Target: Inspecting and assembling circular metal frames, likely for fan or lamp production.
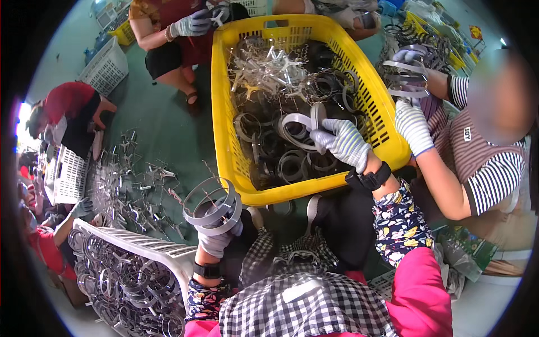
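Note:
My gloved left hand [215, 242] is closed around a metal ring assembly [209, 218], two hoops one above the other with thin wires sticking out. It is held beside the near left corner of a yellow slotted basket [264, 196]. Inside that basket, my gloved right hand [345, 143] pinches a flat grey metal ring [318, 121] between thumb and fingers. Dark and grey rings [292, 165] lie around and under it. A heap of silvery branched brackets [275, 70] fills the far part of the basket.
A white basket [168, 247] full of ring assemblies stands at my left. Loose brackets [135, 191] litter the green floor beyond it. A co-worker [485, 151] sits close at right, holding stacked rings [405, 78]. Another person's gloved hand [191, 23] works at the basket's far left.

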Tool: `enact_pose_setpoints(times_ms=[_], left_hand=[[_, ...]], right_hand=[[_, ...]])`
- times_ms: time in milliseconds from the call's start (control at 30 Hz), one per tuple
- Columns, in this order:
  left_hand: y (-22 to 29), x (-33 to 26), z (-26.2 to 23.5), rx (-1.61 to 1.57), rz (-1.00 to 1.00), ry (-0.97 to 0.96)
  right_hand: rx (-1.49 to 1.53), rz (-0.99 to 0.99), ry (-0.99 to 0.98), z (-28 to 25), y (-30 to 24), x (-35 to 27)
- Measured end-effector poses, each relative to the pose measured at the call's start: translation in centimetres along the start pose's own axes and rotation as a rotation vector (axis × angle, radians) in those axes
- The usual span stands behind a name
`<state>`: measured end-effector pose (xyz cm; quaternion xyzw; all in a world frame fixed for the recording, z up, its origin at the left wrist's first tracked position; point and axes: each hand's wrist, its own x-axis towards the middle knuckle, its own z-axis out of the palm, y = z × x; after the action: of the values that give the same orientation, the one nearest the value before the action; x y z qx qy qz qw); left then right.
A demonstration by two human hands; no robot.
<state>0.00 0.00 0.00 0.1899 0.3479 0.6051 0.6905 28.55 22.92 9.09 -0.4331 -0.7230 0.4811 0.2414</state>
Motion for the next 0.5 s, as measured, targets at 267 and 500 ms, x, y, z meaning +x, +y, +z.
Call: enact_pose_setpoints(times_ms=[267,500], left_hand=[[1.5,-0.1,3.0,1.221,0.374,0.117],[0.3,-0.1,3.2,0.683,0.182,0.216]], right_hand=[[-0.314,-0.307,0.260,0.5,0.3,0.1],[-0.901,-0.136,-0.228,3.4,1.1,0.5]])
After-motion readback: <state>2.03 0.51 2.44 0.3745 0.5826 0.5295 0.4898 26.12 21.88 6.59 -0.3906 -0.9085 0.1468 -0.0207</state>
